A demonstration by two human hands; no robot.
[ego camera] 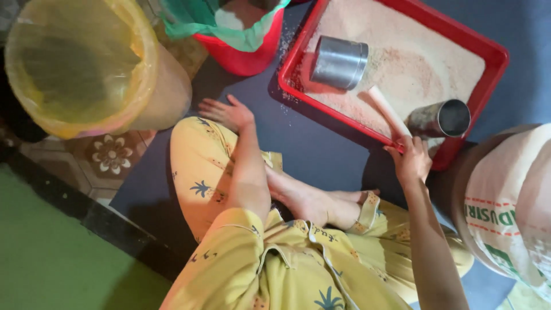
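I see my left hand [228,113] resting flat, palm down, fingers spread and relaxed, with the bare forearm running back toward me over a bent knee in yellow patterned cloth. My right hand [411,161] reaches farther out on the right, fingers curled closed in a grip, arm nearly straight. My bare feet lie crossed between both arms.

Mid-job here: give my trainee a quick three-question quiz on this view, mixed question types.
1. True or false: the right hand rests on the knee.
2. How many metal cups lie in the red tray?
3. The left hand is: A) on the knee, B) in the yellow-lined bin, C) holding a cup.

Key: 1 false, its grip is on a pale stick at the tray's edge; 2 two; 3 A.
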